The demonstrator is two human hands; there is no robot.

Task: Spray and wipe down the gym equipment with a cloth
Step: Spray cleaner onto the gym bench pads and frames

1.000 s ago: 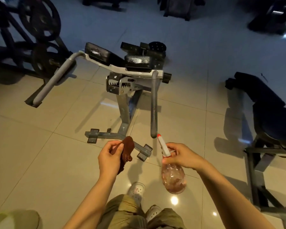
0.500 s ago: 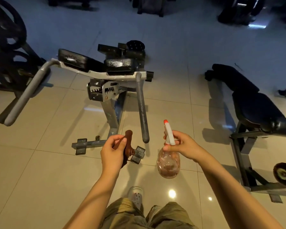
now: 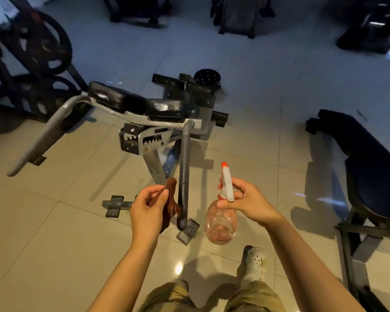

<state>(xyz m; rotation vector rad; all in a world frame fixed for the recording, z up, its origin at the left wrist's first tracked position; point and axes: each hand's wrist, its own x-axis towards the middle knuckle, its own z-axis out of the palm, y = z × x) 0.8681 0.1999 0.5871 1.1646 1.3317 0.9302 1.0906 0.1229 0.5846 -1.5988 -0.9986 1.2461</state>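
Note:
A grey-framed gym machine (image 3: 153, 129) with black pads stands on the tiled floor ahead of me. Its near handle bar (image 3: 183, 176) runs down toward my hands. My left hand (image 3: 148, 210) grips a brown cloth (image 3: 170, 199), which hangs right against the left side of that bar. My right hand (image 3: 248, 201) holds a clear spray bottle (image 3: 221, 221) by its neck, the white and orange nozzle pointing up and away, just right of the bar.
A black padded bench (image 3: 367, 176) on a dark frame stands at the right. Weight plates on a rack (image 3: 43, 48) fill the far left. More dark machines (image 3: 236, 14) line the back. My shoes (image 3: 254, 264) and khaki trousers are at the bottom.
I have stepped closer to the machine. The cloth in my left hand now reaches the near handle bar, and the spray bottle has risen slightly beside it.

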